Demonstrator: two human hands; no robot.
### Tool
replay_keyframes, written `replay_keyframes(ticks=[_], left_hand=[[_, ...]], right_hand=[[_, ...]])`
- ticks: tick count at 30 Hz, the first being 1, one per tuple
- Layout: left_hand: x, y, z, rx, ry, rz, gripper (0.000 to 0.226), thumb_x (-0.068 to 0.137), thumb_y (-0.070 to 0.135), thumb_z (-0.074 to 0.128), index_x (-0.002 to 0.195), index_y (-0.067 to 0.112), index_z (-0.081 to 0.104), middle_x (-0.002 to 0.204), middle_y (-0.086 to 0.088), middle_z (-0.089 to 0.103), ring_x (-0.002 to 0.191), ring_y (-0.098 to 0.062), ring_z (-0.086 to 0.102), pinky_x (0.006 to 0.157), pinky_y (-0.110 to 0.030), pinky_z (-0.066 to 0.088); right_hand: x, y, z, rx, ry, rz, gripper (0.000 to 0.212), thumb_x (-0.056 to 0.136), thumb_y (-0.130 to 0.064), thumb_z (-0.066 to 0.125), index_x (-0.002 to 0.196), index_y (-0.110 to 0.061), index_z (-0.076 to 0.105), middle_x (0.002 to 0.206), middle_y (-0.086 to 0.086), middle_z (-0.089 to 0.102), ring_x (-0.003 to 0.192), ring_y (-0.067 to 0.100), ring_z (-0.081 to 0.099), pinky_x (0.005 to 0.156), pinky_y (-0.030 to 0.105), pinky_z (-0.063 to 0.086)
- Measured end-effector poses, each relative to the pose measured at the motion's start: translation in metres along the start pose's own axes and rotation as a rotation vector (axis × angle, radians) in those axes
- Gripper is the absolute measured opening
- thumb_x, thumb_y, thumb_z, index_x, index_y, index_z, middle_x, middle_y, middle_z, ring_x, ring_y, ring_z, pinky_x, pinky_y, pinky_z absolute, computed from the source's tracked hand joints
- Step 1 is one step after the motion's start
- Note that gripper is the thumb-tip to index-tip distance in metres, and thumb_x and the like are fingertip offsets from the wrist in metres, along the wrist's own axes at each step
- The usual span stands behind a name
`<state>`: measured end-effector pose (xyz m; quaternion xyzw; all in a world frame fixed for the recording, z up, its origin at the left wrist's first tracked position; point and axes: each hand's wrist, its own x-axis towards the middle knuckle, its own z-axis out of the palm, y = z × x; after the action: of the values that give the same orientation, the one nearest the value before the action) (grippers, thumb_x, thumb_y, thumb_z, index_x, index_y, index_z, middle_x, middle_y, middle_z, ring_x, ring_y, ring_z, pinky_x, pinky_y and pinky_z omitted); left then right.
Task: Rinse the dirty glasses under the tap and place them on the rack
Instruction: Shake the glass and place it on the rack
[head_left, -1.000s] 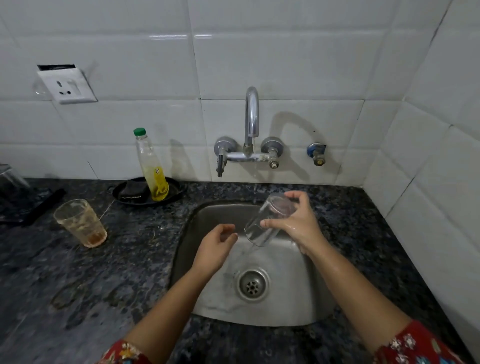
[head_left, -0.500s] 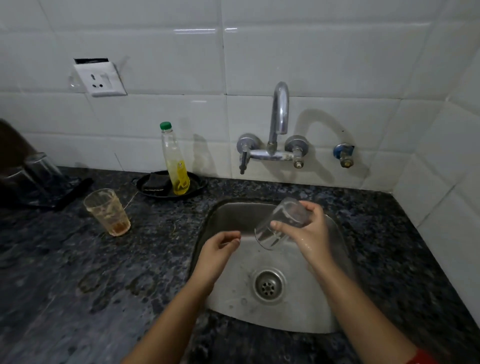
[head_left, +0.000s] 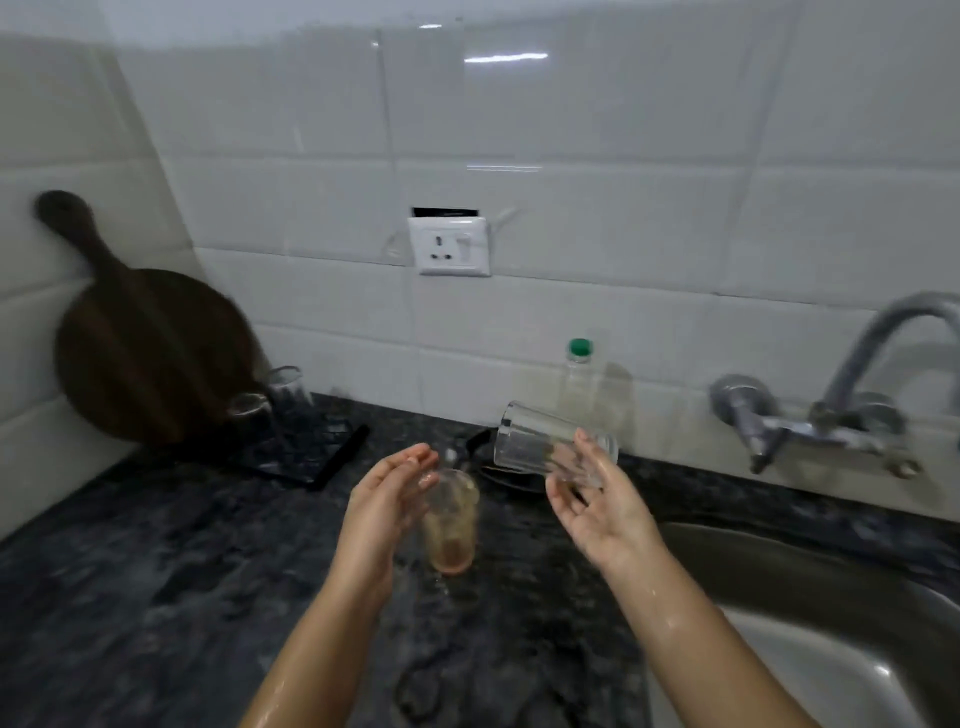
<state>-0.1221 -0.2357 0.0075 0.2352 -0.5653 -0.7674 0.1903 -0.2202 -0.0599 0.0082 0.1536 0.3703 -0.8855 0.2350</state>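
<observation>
My right hand (head_left: 597, 506) grips the clear glass (head_left: 540, 444) sideways above the counter (head_left: 156, 571); I judge it is bound for the rack (head_left: 311, 452). My left hand (head_left: 387, 499), fingers relaxed, is just beside the dirty glass (head_left: 451, 525), ready to grasp it next.

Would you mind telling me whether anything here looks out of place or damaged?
The wall socket stands out: a dark open gap shows in the tile just above its plate, so the cutout is not fully covered. Otherwise, the dirty glass on the counter holds brownish residue, as expected before rinsing.
</observation>
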Motion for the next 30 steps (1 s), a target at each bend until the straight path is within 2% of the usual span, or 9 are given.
replay_keyframes(ticks=[5, 9, 11, 13, 15, 19, 23, 28, 30], left_hand=[[0.052, 0.026, -0.105, 0.06, 0.159, -0.013, 0.017, 0.1, 0.019, 0.05, 0.103, 0.024, 0.067, 0.11, 0.006, 0.07, 0.104, -0.012, 0.065, 0.096, -0.035, 0.045], [0.09, 0.036, -0.166, 0.067, 0.231, -0.027, 0.017, 0.1, 0.019, 0.051, 0.107, 0.022, 0.065, 0.11, 0.005, 0.068, 0.098, -0.007, 0.063, 0.087, -0.032, 0.044], [0.106, 0.039, -0.189, 0.063, 0.252, -0.049, 0.015, 0.1, 0.02, 0.051, 0.103, 0.024, 0.065, 0.109, 0.006, 0.068, 0.096, -0.005, 0.062, 0.088, -0.033, 0.043], [0.12, 0.04, -0.208, 0.062, 0.264, -0.072, 0.014, 0.099, 0.02, 0.052, 0.101, 0.024, 0.065, 0.106, 0.007, 0.068, 0.093, -0.004, 0.061, 0.091, -0.034, 0.042], [0.132, 0.039, -0.221, 0.057, 0.264, -0.096, 0.014, 0.1, 0.021, 0.052, 0.105, 0.022, 0.065, 0.105, 0.009, 0.067, 0.093, -0.003, 0.06, 0.086, -0.03, 0.043], [0.151, 0.033, -0.238, 0.057, 0.254, -0.114, 0.017, 0.101, 0.021, 0.051, 0.109, 0.019, 0.065, 0.107, 0.008, 0.066, 0.094, -0.003, 0.06, 0.076, -0.021, 0.043], [0.164, 0.026, -0.246, 0.074, 0.238, -0.127, 0.019, 0.101, 0.021, 0.05, 0.111, 0.018, 0.065, 0.108, 0.006, 0.066, 0.096, -0.004, 0.06, 0.073, -0.017, 0.043], [0.167, 0.017, -0.245, 0.076, 0.222, -0.139, 0.016, 0.101, 0.019, 0.05, 0.108, 0.018, 0.064, 0.101, 0.009, 0.066, 0.09, -0.001, 0.06, 0.07, -0.015, 0.043], [0.167, 0.015, -0.243, 0.067, 0.222, -0.149, 0.016, 0.1, 0.018, 0.05, 0.108, 0.019, 0.064, 0.101, 0.009, 0.066, 0.092, -0.002, 0.06, 0.069, -0.016, 0.042]], right_hand=[[0.053, 0.066, 0.103, -0.096, -0.05, 0.024, 0.018, 0.078, -0.018, 0.076, 0.089, -0.009, 0.066, 0.105, 0.009, 0.062, 0.088, 0.018, 0.058, 0.069, 0.028, 0.052], [0.109, 0.121, 0.17, -0.301, -0.069, -0.071, 0.048, 0.07, -0.017, 0.083, 0.108, -0.009, 0.056, 0.082, 0.005, 0.06, 0.069, 0.013, 0.057, 0.066, 0.027, 0.053], [0.135, 0.148, 0.195, -0.478, -0.035, -0.196, 0.064, 0.065, -0.018, 0.086, 0.116, -0.009, 0.049, 0.094, 0.007, 0.056, 0.076, 0.015, 0.057, 0.069, 0.028, 0.054], [0.157, 0.17, 0.215, -0.676, 0.007, -0.307, 0.071, 0.065, -0.019, 0.087, 0.119, -0.012, 0.041, 0.111, 0.004, 0.05, 0.096, 0.019, 0.056, 0.082, 0.034, 0.053], [0.176, 0.188, 0.229, -0.874, 0.02, -0.399, 0.075, 0.064, -0.022, 0.088, 0.12, -0.014, 0.038, 0.113, 0.002, 0.048, 0.102, 0.022, 0.053, 0.093, 0.039, 0.049], [0.214, 0.212, 0.245, -1.211, -0.013, -0.525, 0.076, 0.064, -0.024, 0.088, 0.119, -0.013, 0.037, 0.107, 0.003, 0.051, 0.097, 0.025, 0.054, 0.086, 0.039, 0.048], [0.24, 0.228, 0.252, -1.403, -0.061, -0.599, 0.074, 0.063, -0.022, 0.089, 0.115, -0.013, 0.037, 0.105, 0.006, 0.057, 0.095, 0.027, 0.06, 0.081, 0.041, 0.052], [0.247, 0.234, 0.255, -1.465, -0.073, -0.649, 0.073, 0.063, -0.022, 0.089, 0.117, -0.009, 0.042, 0.107, 0.008, 0.062, 0.088, 0.02, 0.056, 0.072, 0.025, 0.043], [0.247, 0.235, 0.256, -1.486, -0.087, -0.652, 0.072, 0.064, -0.021, 0.088, 0.119, -0.009, 0.044, 0.108, 0.008, 0.063, 0.085, 0.017, 0.052, 0.063, 0.014, 0.038]])
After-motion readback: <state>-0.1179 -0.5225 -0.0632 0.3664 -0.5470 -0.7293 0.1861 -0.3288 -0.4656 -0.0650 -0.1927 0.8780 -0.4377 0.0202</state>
